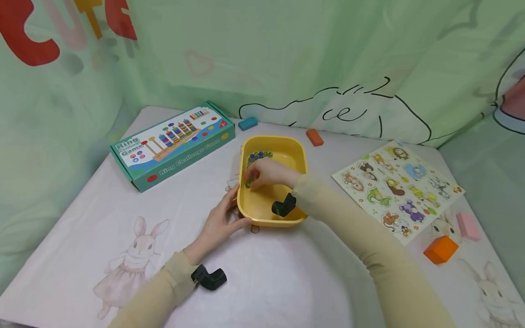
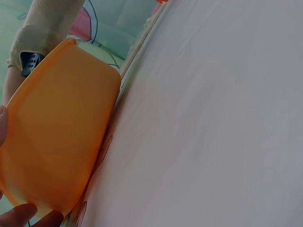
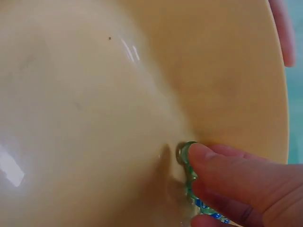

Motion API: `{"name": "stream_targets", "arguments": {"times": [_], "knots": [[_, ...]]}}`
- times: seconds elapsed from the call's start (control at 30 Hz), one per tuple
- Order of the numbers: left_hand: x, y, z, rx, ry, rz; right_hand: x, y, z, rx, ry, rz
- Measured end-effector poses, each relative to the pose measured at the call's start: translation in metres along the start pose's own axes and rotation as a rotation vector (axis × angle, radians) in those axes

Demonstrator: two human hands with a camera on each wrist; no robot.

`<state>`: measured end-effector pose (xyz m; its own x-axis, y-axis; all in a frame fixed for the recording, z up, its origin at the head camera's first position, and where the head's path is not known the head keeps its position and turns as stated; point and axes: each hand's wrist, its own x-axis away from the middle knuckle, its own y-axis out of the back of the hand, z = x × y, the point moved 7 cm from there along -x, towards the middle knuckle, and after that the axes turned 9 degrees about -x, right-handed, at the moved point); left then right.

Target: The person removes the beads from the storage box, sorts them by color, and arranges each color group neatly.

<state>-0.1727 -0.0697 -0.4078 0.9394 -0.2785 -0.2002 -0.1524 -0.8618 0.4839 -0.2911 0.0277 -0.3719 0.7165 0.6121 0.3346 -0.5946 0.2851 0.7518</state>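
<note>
A yellow plastic basin [image 1: 258, 205] stands in the middle of the table, with several green and blue glass marbles [image 1: 260, 156] lined along its left inner wall. My right hand [image 1: 268, 174] is inside the basin, thumb and forefinger pinching a green marble [image 3: 188, 151] low against the wall. Other marbles are partly hidden behind those fingers. My left hand [image 1: 221, 221] holds the basin's near left corner, thumb at the near side and fingers along the left side. In the left wrist view, its fingertips [image 2: 21, 213] touch the basin's outer wall [image 2: 61, 123].
A green Ring Challenge Game box [image 1: 174, 145] lies at the back left. Blue [image 1: 248, 123] and red-orange blocks [image 1: 315, 137] are behind the basin. At the right are an animal sticker sheet [image 1: 393, 187], an orange block [image 1: 440, 249] and a pink block [image 1: 468, 226].
</note>
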Motion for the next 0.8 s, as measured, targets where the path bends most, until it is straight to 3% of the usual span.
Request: {"name": "stream_targets", "arguments": {"times": [0.23,0.47,0.57,0.8], "knots": [[0.001,-0.003,-0.003,0.021,0.013,0.01,-0.001,-0.005,-0.001,0.019,0.005,-0.007],[0.005,0.006,-0.032,0.01,0.015,0.028,-0.003,-0.009,-0.003,0.028,0.024,0.001],[0.006,0.008,-0.037,0.004,0.011,0.026,-0.002,-0.009,-0.002,0.035,0.04,0.021],[0.004,0.01,-0.037,-0.002,-0.012,0.01,0.006,0.004,0.009,0.013,0.064,0.064]]}}
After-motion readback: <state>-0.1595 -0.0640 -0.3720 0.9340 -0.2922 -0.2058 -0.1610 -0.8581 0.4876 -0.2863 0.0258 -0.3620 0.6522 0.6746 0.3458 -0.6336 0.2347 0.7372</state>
